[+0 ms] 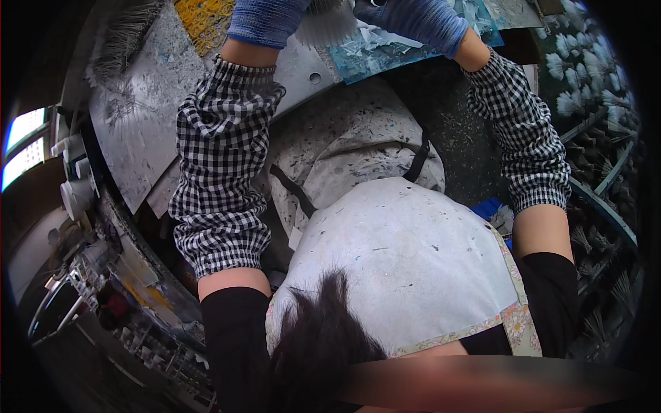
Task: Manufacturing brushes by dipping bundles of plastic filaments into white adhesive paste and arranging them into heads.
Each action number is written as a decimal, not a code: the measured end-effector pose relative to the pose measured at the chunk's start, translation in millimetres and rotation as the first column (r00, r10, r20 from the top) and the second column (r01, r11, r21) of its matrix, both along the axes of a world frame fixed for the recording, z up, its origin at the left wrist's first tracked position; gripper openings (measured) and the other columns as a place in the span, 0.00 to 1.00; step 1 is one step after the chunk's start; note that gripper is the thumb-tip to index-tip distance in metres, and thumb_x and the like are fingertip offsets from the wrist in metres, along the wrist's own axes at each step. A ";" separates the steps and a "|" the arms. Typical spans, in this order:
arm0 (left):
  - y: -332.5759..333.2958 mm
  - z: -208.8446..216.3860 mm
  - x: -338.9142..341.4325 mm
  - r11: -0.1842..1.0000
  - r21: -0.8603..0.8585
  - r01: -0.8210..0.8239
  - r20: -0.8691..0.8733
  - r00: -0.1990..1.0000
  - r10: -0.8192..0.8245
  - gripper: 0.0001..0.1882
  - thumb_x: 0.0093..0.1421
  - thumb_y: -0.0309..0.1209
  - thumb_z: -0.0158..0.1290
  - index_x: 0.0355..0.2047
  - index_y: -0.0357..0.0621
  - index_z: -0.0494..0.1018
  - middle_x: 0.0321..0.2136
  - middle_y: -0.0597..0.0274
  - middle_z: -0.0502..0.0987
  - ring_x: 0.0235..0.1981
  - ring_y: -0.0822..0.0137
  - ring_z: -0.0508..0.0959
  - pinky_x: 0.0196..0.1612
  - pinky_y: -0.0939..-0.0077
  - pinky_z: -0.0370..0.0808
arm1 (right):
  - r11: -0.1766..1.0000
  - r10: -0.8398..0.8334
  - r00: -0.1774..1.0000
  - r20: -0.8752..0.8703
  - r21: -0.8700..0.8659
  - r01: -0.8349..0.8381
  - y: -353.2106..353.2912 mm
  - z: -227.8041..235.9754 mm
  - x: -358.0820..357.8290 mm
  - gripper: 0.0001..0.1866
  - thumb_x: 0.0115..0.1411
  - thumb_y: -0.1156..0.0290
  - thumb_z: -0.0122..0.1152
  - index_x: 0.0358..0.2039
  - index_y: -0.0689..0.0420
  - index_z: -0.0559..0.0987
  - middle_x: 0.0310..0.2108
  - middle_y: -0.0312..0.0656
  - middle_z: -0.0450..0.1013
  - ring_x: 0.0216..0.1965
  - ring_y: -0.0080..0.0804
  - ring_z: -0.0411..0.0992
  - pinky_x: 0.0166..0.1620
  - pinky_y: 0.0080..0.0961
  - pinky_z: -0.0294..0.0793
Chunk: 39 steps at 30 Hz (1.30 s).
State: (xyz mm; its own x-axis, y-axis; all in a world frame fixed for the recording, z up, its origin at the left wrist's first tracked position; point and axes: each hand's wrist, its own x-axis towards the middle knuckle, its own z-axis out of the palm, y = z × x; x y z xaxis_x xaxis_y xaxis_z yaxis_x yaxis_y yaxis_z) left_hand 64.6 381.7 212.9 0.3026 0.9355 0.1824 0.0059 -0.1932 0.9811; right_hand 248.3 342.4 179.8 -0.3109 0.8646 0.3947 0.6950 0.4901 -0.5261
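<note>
At the upper edge my left hand (268, 22), in a blue knitted glove, is partly cut off, and its fingers are out of sight. Close beside it hangs a clump of pale, stiff bristles (329, 26), like the end of a brush; its upper part is outside the picture. Across from it my right hand (420, 26), gloved the same way, reaches toward the bristles with fingers curled. Something dark shows at those fingertips, too small to name. Under the right hand lies a blue, see-through sheet (375, 62) strewn with whitish scraps.
A spattered grey metal worktop (134, 148) with a small round hole extends to the left. On it are a yellow mesh piece (204, 24) and a bristly brush strip (124, 34). At the right, a metal rack (613, 168) stands by many white bristle tufts (578, 65). Cluttered machinery (82, 275) stands lower left.
</note>
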 end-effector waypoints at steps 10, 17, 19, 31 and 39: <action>38.8 -17.3 23.7 0.663 0.734 0.148 -0.383 0.897 0.223 0.16 0.49 0.27 0.60 0.40 0.40 0.73 0.30 0.46 0.78 0.33 0.48 0.80 0.35 0.63 0.76 | 0.974 0.130 0.989 0.064 -0.196 -0.115 47.0 -30.0 32.6 0.08 0.55 0.66 0.63 0.30 0.57 0.81 0.25 0.45 0.77 0.25 0.36 0.75 0.34 0.33 0.74; 40.5 -35.1 26.2 0.676 0.714 0.180 -0.507 0.799 0.323 0.19 0.45 0.27 0.61 0.41 0.44 0.75 0.33 0.47 0.79 0.37 0.46 0.79 0.41 0.57 0.76 | 0.970 0.048 0.969 0.243 -0.244 0.014 51.8 -41.4 25.7 0.13 0.56 0.56 0.60 0.32 0.51 0.82 0.27 0.49 0.78 0.29 0.49 0.76 0.36 0.40 0.74; 40.3 -38.2 26.4 0.677 0.711 0.191 -0.515 0.797 0.316 0.19 0.45 0.27 0.61 0.40 0.44 0.75 0.33 0.47 0.79 0.38 0.46 0.79 0.41 0.57 0.76 | 0.958 0.008 0.963 0.270 -0.278 0.070 52.0 -46.1 24.8 0.13 0.56 0.55 0.60 0.33 0.51 0.82 0.28 0.49 0.78 0.29 0.49 0.76 0.36 0.41 0.74; 43.9 -41.0 27.6 0.696 0.689 0.203 -0.523 0.803 0.284 0.19 0.46 0.27 0.61 0.41 0.43 0.75 0.34 0.46 0.78 0.38 0.46 0.78 0.42 0.57 0.76 | 0.953 -0.013 0.956 0.293 -0.287 0.101 52.0 -43.7 22.7 0.14 0.55 0.54 0.60 0.33 0.49 0.83 0.28 0.45 0.79 0.30 0.46 0.78 0.37 0.39 0.75; 19.4 -36.3 0.1 0.861 0.508 -0.017 -0.326 0.922 0.210 0.17 0.55 0.30 0.60 0.44 0.39 0.73 0.39 0.53 0.78 0.42 0.58 0.79 0.46 0.67 0.78 | 0.999 0.004 0.987 0.163 -0.050 0.004 32.6 -15.3 18.7 0.12 0.53 0.62 0.64 0.35 0.54 0.82 0.29 0.46 0.79 0.29 0.44 0.77 0.36 0.37 0.75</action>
State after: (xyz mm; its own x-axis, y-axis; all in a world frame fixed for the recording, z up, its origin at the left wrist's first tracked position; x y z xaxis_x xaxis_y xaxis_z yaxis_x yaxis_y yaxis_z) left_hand 64.7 401.1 176.6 0.3336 0.7852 0.5218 0.3887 -0.6188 0.6826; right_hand 267.1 375.0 164.6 -0.3673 0.8821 0.2948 0.7736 0.4657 -0.4297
